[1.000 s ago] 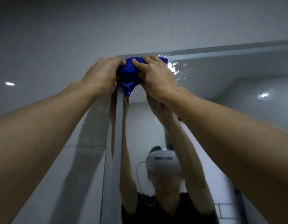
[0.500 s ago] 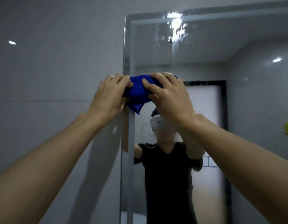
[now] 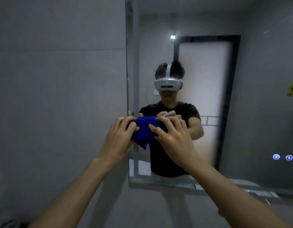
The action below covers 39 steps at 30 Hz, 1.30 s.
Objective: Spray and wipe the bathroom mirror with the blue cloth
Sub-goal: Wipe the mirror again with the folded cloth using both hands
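Step in hand: we are wiping, with both hands pressing the blue cloth (image 3: 145, 130) flat against the bathroom mirror (image 3: 208, 99).
Cloth position: it sits bunched against the glass just inside the mirror's left edge, a good way above the bottom edge, with one corner hanging down.
Left hand (image 3: 120, 139): ours grips the cloth's left side, fingers curled over the fabric, at the frame of the left edge.
Right hand (image 3: 173, 139): fingers spread over the cloth's right side, clamping it to the glass.
Spray: we judge it already done, since no bottle is in view and the wiping is under way.
Done so far: we cannot tell from the glass alone which parts are clean; no streaks or droplets show.
Left to do: in our judgement the strip down to the bottom-left corner, then the wide stretch toward the right edge, where two lit touch icons (image 3: 282, 157) glow.
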Available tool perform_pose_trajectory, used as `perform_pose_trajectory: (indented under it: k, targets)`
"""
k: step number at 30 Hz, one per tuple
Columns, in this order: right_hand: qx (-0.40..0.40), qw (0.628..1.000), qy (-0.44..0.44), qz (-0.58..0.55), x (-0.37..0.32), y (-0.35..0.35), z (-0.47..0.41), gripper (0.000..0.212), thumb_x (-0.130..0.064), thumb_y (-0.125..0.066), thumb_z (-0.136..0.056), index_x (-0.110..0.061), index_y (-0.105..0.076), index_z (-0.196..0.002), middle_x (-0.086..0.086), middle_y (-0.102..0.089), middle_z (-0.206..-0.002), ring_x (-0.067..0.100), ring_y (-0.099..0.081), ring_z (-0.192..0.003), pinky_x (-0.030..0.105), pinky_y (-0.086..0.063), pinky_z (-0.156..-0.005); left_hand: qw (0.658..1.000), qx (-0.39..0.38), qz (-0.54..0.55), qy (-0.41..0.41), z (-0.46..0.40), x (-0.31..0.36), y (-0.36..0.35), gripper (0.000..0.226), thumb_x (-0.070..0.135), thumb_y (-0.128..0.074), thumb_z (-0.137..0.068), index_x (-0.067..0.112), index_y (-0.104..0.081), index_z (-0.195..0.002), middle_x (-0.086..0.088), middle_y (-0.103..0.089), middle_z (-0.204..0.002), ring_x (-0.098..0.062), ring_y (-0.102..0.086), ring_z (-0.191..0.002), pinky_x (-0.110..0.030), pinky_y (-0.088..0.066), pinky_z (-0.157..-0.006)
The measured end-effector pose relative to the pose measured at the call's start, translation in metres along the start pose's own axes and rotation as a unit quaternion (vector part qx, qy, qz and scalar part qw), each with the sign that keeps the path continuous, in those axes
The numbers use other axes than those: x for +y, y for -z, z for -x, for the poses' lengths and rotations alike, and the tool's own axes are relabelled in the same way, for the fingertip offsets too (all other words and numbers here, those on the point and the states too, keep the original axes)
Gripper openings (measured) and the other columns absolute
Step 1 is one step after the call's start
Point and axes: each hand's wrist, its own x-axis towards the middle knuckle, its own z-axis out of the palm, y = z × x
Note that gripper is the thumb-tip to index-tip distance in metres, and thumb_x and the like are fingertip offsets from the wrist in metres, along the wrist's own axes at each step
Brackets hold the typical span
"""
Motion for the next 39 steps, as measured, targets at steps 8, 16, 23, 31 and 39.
perform_pose_trajectory:
  k: [8,16,23,31,39]
  targets:
    - [-0.055,0.998,-0.016,-0.035,-0.041,-0.029,0.102,0.035,-0.018,-0.072,-0.083,-0.018,-0.065,-0.117,0.016,-0.062,-0.127,0.034,-0.058,-0.108,0.043,-0.047,-0.087,0.995,-0.089,0.033,0.000,0.088,0.025,-0.048,0.055,0.008,-0.087,-0.057,0.014,-0.049,-0.096,-0.011,-0.057,-0.118,-0.029,-0.051,-0.101,-0.036,-0.049,-0.074]
    - [-0.128,0.988,-0.041,-0.081,-0.065,-0.040,0.157,0.054,-0.024,-0.090,-0.064,-0.021,-0.064,-0.111,0.011,-0.057,-0.125,0.030,-0.052,-0.110,0.041,-0.053,-0.085,0.991,-0.132,0.029,-0.007,0.133,0.040,-0.078,0.062,0.018,-0.092,-0.045,0.016,-0.050,-0.090,-0.006,-0.050,-0.116,-0.024,-0.048,-0.098,-0.033,-0.051,-0.063]
    - [-0.102,0.993,0.006,-0.067,-0.052,-0.045,0.142,0.049,-0.029,-0.085,-0.067,-0.025,-0.061,-0.109,0.008,-0.066,-0.118,0.026,-0.052,-0.108,0.038,-0.058,-0.082,0.993,-0.107,0.034,-0.020,0.127,0.034,-0.083,0.067,0.022,-0.093,-0.043,0.019,-0.049,-0.092,-0.003,-0.050,-0.116,-0.021,-0.048,-0.098,-0.029,-0.053,-0.062]
    - [0.013,1.000,0.009,-0.015,-0.008,-0.010,0.035,0.036,-0.028,-0.056,-0.087,-0.023,-0.065,-0.122,0.012,-0.063,-0.128,0.029,-0.058,-0.118,0.042,-0.052,-0.096,0.999,-0.029,-0.034,-0.017,0.032,0.008,-0.030,0.071,0.010,-0.093,-0.049,0.012,-0.057,-0.110,-0.013,-0.059,-0.126,-0.028,-0.050,-0.111,-0.038,-0.048,-0.091]
    - [0.041,0.997,0.025,0.052,0.044,0.037,-0.094,0.047,-0.023,-0.059,-0.083,-0.014,-0.059,-0.130,0.017,-0.058,-0.132,0.036,-0.056,-0.121,0.047,-0.052,-0.096,0.994,0.054,-0.082,-0.040,-0.089,-0.014,0.044,0.058,0.000,-0.084,-0.059,0.007,-0.060,-0.111,-0.015,-0.060,-0.126,-0.034,-0.059,-0.109,-0.036,-0.038,-0.093]
